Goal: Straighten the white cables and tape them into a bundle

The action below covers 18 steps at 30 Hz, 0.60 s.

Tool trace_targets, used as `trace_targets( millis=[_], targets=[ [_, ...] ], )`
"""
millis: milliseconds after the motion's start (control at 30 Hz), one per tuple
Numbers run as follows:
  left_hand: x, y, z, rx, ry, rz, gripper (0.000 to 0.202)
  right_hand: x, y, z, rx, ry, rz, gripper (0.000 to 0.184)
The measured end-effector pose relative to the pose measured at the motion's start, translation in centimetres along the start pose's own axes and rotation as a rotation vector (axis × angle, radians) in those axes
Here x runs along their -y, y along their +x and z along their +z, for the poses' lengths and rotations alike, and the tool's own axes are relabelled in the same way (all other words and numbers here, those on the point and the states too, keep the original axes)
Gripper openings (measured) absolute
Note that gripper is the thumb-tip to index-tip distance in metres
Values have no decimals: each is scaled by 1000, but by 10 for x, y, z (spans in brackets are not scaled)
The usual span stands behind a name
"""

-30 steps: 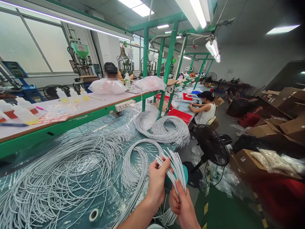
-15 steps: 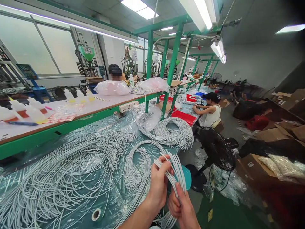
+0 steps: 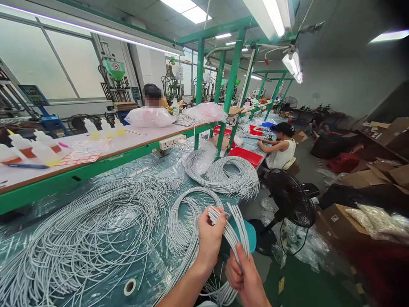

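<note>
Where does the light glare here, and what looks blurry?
In the head view, the overhead tube light burns out to white; in the head view, the glossy table covering shows bright streaks; in the head view, the red shape at lower right is smeared, while the white cables in the hands look fairly crisp.

The cables (image 3: 230,236) I grip are a plain, pale grey-white, the same shade as the coils (image 3: 244,179), and they stand out for me against the teal tabletop (image 3: 162,262), the turquoise tub (image 3: 251,235) and the bright red tray (image 3: 246,157). My shelf (image 3: 136,139) has a whitish top with a brown edge and green frame (image 3: 96,170), and its patterned sheet (image 3: 84,154) shows a red-and-white grid beside bottles (image 3: 23,145) tinted orange-red and yellow, plus a dark blue pen (image 3: 27,166). I also see a black fan (image 3: 289,198), a white power strip (image 3: 172,142) and dark green floor (image 3: 300,283).
</note>
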State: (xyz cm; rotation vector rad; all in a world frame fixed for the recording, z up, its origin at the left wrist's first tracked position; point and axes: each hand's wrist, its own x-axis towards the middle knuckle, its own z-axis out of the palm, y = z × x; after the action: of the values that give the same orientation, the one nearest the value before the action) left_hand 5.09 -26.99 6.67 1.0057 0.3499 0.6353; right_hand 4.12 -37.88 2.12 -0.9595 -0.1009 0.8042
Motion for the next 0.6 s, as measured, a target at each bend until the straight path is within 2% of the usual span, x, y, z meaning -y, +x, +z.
trace_targets(
  millis=[67,167,300,467,600],
  targets=[
    [-2,2,0,74,-96,-96,7,-2,1,-2,-18,3,21,58],
    [-8,1,2,164,-270,-236,17,-7,3,-5,-19,3,39,61],
    [-14,-2,4,238,-291,-258,12,-10,3,-5,24,-4,34,62],
    [-14,-5,4,164,-139,-198,19,-3,-2,1,42,14,31,61],
    [-15,-8,4,85,-178,-171,11,1,-2,3,38,32,26,60]
  ],
)
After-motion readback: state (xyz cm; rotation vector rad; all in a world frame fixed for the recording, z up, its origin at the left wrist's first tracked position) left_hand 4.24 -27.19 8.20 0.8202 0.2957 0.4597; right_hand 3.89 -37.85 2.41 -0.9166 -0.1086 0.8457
